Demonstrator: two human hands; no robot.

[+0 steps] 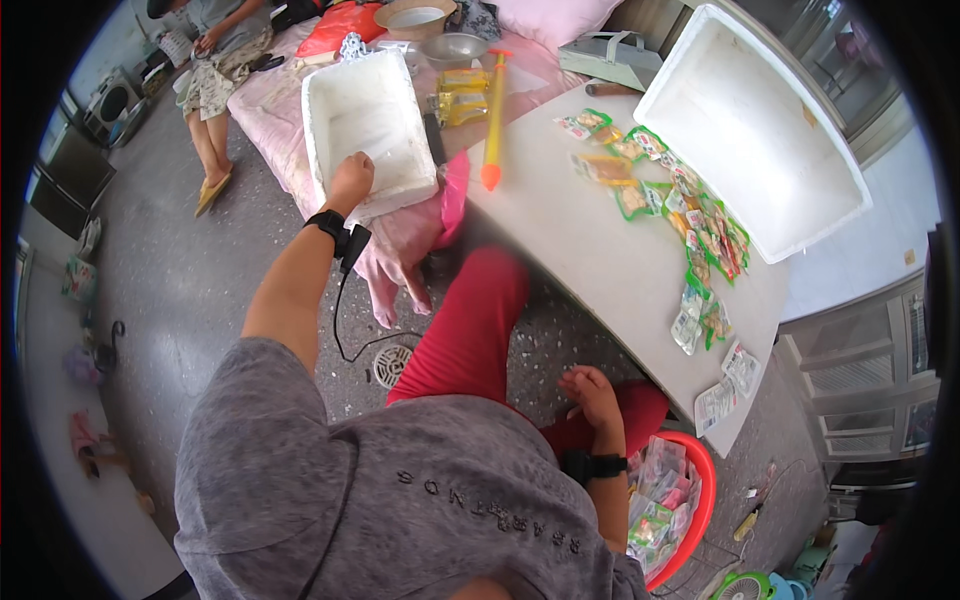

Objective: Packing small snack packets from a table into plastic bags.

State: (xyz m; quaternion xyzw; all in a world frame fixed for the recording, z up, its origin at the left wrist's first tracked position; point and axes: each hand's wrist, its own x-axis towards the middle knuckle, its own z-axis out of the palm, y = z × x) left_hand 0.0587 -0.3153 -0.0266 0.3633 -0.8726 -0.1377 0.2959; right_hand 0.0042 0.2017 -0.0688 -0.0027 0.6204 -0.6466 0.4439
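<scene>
My left hand [352,180] is curled into a fist over the near left part of a white styrofoam box [367,120]; nothing shows in it, though its underside is hidden. The box lies on a pink cloth. My right hand [589,391] hangs above my right thigh, beside the table edge, fingers loosely curled and apart, holding nothing. On the pale tabletop [570,247] lie several small green-edged food packets [634,199] and silver-white packets [714,405]. A larger styrofoam box [757,135] stands tilted behind them. A red basket [701,517] of clear wrappers and packets stands below.
A yellow and orange plastic tube [495,120] lies near yellow packs [463,105] and a metal bowl [454,49]. A green-grey metal case [609,60] stands at the back. Another person [217,82] sits upper left. A cable [337,322] hangs from my left wrist.
</scene>
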